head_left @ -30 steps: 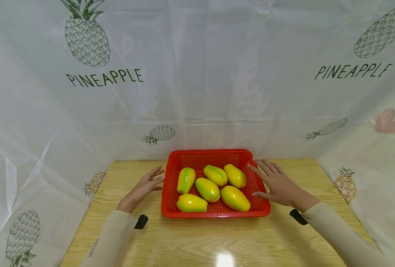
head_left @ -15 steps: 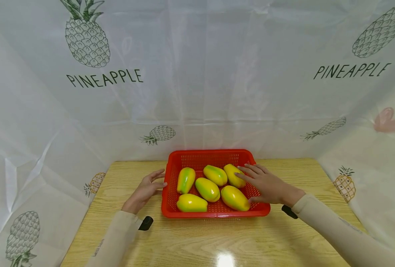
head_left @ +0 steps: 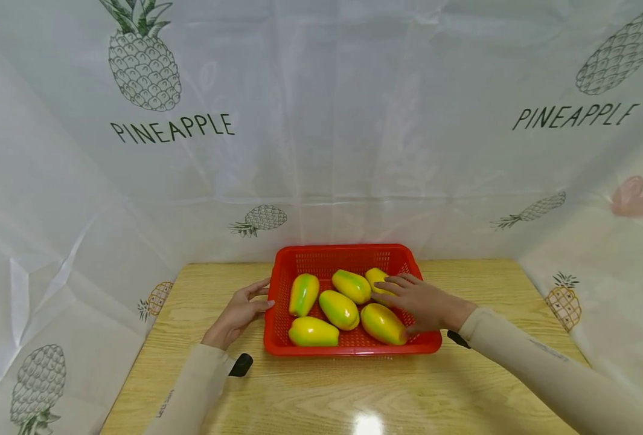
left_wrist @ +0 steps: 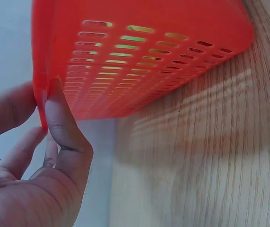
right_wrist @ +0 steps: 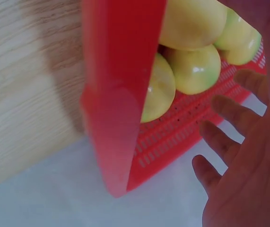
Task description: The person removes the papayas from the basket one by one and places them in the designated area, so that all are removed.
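Observation:
A red plastic basket (head_left: 354, 350) with slotted walls stands on the wooden table. Several glossy yellow-green mango-like fruits (head_left: 339, 310) lie in it. At the basket's left side my left hand (head_left: 239, 314) pinches the rim between thumb and fingers, as the left wrist view shows with the hand (left_wrist: 45, 161) on the basket (left_wrist: 172, 28) edge. My right hand (head_left: 427, 302) reaches over the right rim with fingers spread above the rear right fruit (head_left: 377, 280), partly covering it. In the right wrist view its fingers (right_wrist: 224, 139) hold nothing; whether it touches a fruit I cannot tell.
A white sheet (head_left: 354, 151) printed with pineapples hangs behind and on both sides of the table. The table's (head_left: 321, 393) back edge lies close behind the basket. Bare wood shows in front and at both sides.
My right hand has moved left, from the basket's right rim to over the fruits. The left hand has shifted slightly right onto the left rim and now pinches it.

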